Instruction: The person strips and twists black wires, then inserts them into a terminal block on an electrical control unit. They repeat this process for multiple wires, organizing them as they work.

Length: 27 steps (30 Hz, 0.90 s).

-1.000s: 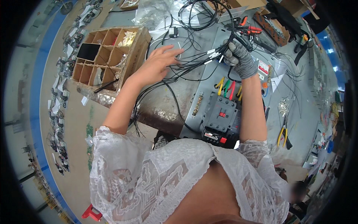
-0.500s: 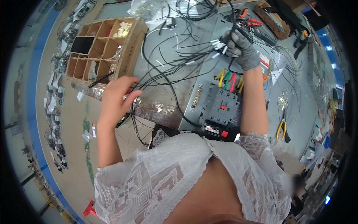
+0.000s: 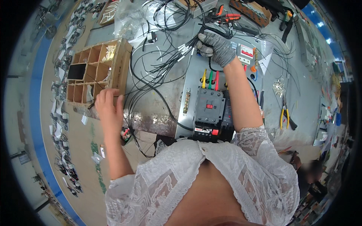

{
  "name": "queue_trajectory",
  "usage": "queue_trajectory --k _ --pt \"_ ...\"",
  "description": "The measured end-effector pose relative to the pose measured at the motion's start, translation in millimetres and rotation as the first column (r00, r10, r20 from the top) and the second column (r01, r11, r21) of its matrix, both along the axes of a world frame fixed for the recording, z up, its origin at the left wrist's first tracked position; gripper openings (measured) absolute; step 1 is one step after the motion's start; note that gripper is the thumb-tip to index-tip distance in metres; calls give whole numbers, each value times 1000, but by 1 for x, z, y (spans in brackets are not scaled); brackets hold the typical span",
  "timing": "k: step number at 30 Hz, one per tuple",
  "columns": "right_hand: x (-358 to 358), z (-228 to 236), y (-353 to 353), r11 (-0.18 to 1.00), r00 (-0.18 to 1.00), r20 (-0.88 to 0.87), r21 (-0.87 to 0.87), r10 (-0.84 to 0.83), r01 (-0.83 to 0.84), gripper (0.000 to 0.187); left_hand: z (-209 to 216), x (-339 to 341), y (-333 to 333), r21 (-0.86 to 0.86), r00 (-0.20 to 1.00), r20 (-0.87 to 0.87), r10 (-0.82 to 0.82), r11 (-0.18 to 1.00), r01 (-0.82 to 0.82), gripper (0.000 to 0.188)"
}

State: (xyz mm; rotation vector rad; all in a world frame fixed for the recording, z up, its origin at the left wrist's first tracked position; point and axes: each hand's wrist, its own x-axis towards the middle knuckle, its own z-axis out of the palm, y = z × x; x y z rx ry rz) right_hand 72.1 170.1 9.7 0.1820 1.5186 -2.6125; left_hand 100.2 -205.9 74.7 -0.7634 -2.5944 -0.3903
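Note:
My right hand (image 3: 215,48), in a grey glove, is closed around a bundle of black wires (image 3: 171,62) above the metal mounting plate (image 3: 181,107). Many wire ends with white sleeves fan out leftward from it. Below my right hand sits a dark grey contactor (image 3: 209,106) with a red button, topped by yellow, green and red leads (image 3: 210,79). My bare left hand (image 3: 109,107) hovers at the near right corner of the compartment box (image 3: 120,69), thumb apart from the fingers, with nothing visible in it. The hanging wire tails pass just right of it.
Orange-handled pliers (image 3: 230,17) lie at the back of the bench and yellow-handled pliers (image 3: 284,115) at the right. A red-and-white breaker (image 3: 246,52) is beside my right wrist. A clear plastic bag (image 3: 130,19) lies at the back left. Stacked assemblies line the floor at left.
The view has shifted, with the bench lower in it. My right hand has drawn the wires left. My left hand has moved left toward the box, away from the wires.

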Motion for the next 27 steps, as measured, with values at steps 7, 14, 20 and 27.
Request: queue_trajectory --k 7,14,20,27 --pt "2 1 -5 999 1000 -10 34 -9 10 17 -20 -7 160 334 957 10 -289 903 269 24" --pt "2 6 -6 996 997 -25 58 -69 70 22 -26 -27 179 314 976 103 -190 937 149 14" --pt "0 4 -8 994 998 -27 92 -58 60 28 -18 -31 178 425 931 294 -216 902 75 10" --pt "-2 -2 -1 988 999 -23 148 37 -33 22 0 -45 167 406 895 248 -372 878 252 9"
